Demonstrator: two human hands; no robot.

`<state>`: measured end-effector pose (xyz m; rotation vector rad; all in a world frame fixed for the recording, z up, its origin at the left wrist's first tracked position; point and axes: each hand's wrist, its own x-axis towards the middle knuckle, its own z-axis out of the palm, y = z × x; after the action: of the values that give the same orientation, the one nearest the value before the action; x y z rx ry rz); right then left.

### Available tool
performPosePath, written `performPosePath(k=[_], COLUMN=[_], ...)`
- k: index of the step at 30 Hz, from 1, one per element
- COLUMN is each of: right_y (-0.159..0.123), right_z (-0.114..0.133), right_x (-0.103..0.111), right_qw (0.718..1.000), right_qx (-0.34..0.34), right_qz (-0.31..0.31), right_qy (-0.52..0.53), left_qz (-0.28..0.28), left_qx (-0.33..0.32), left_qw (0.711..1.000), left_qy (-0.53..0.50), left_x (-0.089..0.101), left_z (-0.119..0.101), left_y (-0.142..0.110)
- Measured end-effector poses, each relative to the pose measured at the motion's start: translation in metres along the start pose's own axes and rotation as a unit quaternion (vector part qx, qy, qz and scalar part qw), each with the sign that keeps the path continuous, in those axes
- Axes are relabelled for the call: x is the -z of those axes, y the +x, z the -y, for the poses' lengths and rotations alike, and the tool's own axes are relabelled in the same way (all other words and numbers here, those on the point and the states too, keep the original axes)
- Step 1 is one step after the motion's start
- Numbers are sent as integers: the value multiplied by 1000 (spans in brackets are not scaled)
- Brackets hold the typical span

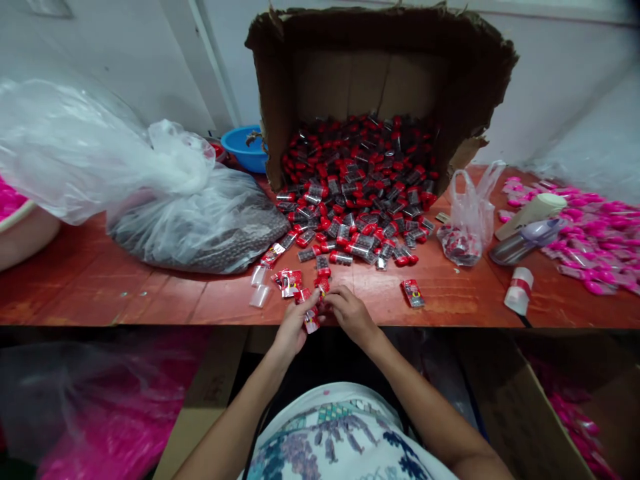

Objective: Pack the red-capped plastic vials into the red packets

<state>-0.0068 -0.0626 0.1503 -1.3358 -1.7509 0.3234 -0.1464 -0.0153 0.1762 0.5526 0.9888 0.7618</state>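
Note:
My left hand [293,328] is closed on small red printed labels [311,323] at the table's front edge. Close beside it, my right hand [354,316] has its fingers pinched together against a small red piece [321,287]; its fingertips partly hide what they grip. Just beyond lie more red printed labels [291,283] and small clear plastic sleeves [260,296]. A heap of small clear containers with red caps and dark contents [357,193] spills toward my hands. One red printed packet [412,293] lies apart, to the right.
A torn cardboard box [385,80] on its side holds the heap. At left sit a plastic bag of dark pieces [200,227] and a blue basin [247,148]. Rightward are a small plastic bag [465,227], a bottle [525,241], a white roll [519,291] and pink items [600,233].

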Motion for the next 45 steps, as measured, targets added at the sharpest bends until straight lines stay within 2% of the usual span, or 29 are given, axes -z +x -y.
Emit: performPosePath(k=[5, 8, 10, 13, 16, 18, 21, 23, 25, 26, 28, 31, 35, 41, 45], right_y=[5, 10, 21, 45, 66, 70, 57, 40, 22, 14, 2, -6, -8, -11, -13], right_z=[1, -8, -20, -42, -57, -58, -45, -30, -12, -3, 14, 30, 35, 34, 37], right_x=[-5, -4, -1, 2, 1, 1, 1, 3, 4, 4, 2, -2, -5, -4, -2], right_qw=[996, 997, 997, 985, 966, 953, 961, 980, 993, 989, 964, 925, 902, 886, 878], right_qx=[82, 78, 51, 14, 46, 80, 68, 5, -82, -125, -196, -264, -304, -305, -306], right_qz=[15, -1, 1, 26, 113, 165, 182, 151, 87, 54, 4, -45, -84, -88, -78], right_qy=[11, -4, -63, -168, -228, -242, -196, -126, -13, 55, 178, 269, 293, 338, 361], left_qz=[-82, -109, -121, -107, -64, -55, -81, -93, -93, -94, -99, -96, -81, -17, 2], left_qx=[-47, -77, -86, -69, -28, -3, 0, -16, -39, -50, -69, -95, -134, -166, -172], left_qw=[995, 990, 986, 986, 990, 990, 987, 986, 986, 986, 986, 987, 986, 986, 985], left_qy=[-11, -51, -80, -107, -125, -132, -136, -137, -134, -130, -117, -93, -65, -28, -6], left_x=[7, 10, 12, 17, 21, 22, 22, 20, 17, 15, 9, -1, -12, -15, -15], left_z=[-6, -11, -16, -25, -29, -30, -30, -28, -26, -24, -21, -16, -14, -10, -9], left_y=[4, 6, 7, 8, 9, 8, 7, 5, 5, 5, 4, 1, -7, -14, -15])
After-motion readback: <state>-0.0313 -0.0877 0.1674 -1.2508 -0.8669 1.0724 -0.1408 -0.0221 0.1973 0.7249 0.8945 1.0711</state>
